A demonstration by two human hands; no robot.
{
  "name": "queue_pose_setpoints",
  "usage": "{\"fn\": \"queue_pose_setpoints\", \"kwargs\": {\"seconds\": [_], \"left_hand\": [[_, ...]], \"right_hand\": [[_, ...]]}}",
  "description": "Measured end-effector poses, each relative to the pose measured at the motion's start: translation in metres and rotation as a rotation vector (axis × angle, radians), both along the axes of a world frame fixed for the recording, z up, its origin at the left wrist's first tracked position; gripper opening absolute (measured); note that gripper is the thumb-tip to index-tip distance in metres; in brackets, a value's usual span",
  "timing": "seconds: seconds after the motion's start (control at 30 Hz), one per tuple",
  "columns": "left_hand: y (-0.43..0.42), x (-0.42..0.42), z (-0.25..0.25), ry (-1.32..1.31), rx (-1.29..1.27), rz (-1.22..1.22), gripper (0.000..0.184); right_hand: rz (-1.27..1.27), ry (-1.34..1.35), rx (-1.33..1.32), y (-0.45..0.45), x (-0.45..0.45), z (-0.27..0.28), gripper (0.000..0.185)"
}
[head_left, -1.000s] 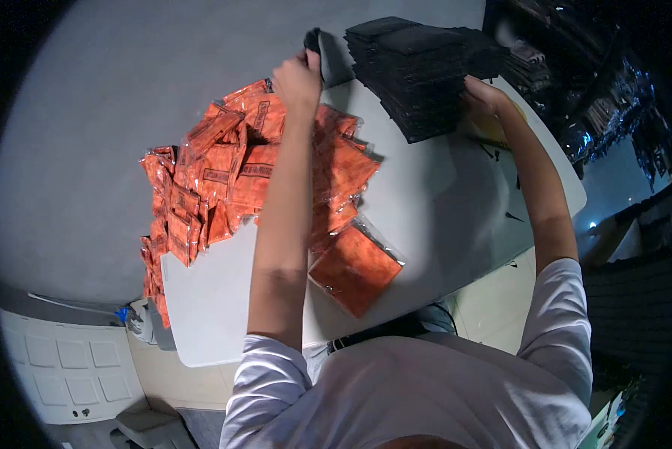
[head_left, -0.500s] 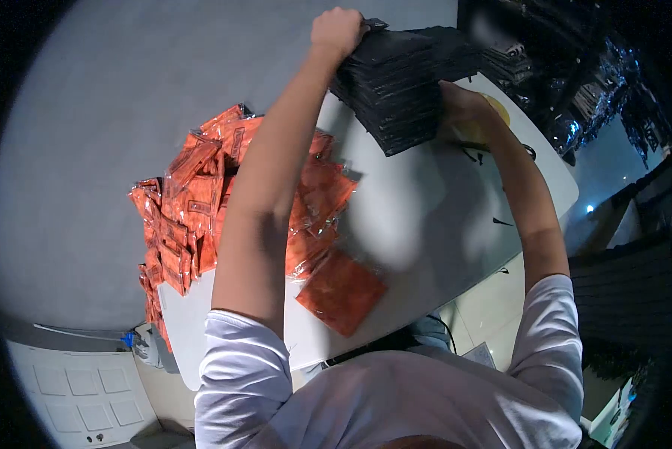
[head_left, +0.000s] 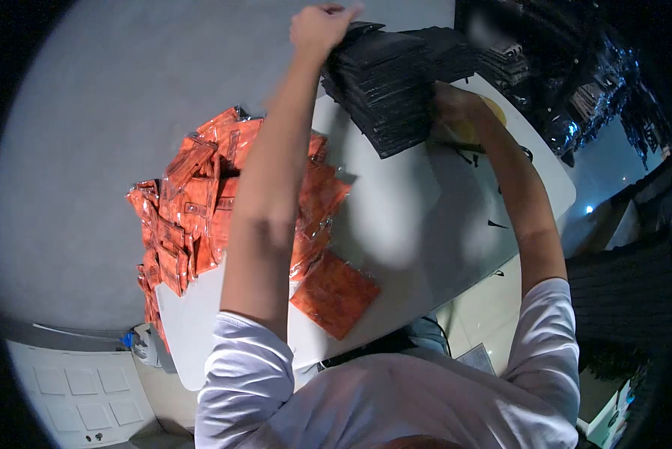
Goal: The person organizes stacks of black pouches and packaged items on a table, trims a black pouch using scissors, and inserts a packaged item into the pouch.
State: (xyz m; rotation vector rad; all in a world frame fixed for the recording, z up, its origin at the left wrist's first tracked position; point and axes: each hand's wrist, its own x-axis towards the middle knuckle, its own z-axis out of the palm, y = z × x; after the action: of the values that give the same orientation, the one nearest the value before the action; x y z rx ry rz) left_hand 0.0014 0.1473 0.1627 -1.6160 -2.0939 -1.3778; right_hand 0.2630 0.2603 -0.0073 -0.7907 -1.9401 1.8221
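So the tall black stack point(head_left: 388, 97) sits over by the far edge of the white table point(head_left: 396, 217). Left hand point(head_left: 319, 31) is up at the stack's far left corner, fingers blurry, so can't tell if it's pinching anything. Right hand point(head_left: 457, 103) is against the stack's right side, fingertips hidden, can't tell its grip either. Orange packets point(head_left: 197, 198) are heaped along the table's left edge, some hanging over, plus one flat packet point(head_left: 336, 294) by the near edge.

Left fingers point(head_left: 351, 13) blurred, right fingers point(head_left: 444, 111) indistinct beside black stack point(head_left: 385, 93), orange packets point(head_left: 201, 198) partly hidden by left forearm point(head_left: 267, 194)
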Motion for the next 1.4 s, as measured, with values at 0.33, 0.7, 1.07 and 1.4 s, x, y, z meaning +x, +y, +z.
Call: {"fn": "queue_pose_setpoints", "kwargs": {"seconds": [0.33,0.7,1.07,1.4], "left_hand": [[-0.061,-0.007,-0.185,-1.256,0.002,-0.217,0.047],[-0.071,0.044,-0.144,-1.371,-0.302,-0.681,0.129],[-0.078,0.049,-0.149,-1.326,-0.368,-0.614,0.118],[-0.114,0.050,-0.149,-1.286,-0.361,-0.500,0.120]], "right_hand": [[-0.277,-0.129,-0.144,-0.030,-0.031,0.048,0.067],[-0.061,-0.091,-0.418,0.066,-0.033,0.000,0.088],[-0.146,-0.041,-0.317,0.023,-0.034,0.011,0.082],[0.008,-0.135,-0.425,-0.038,-0.032,0.038,0.105]]}}
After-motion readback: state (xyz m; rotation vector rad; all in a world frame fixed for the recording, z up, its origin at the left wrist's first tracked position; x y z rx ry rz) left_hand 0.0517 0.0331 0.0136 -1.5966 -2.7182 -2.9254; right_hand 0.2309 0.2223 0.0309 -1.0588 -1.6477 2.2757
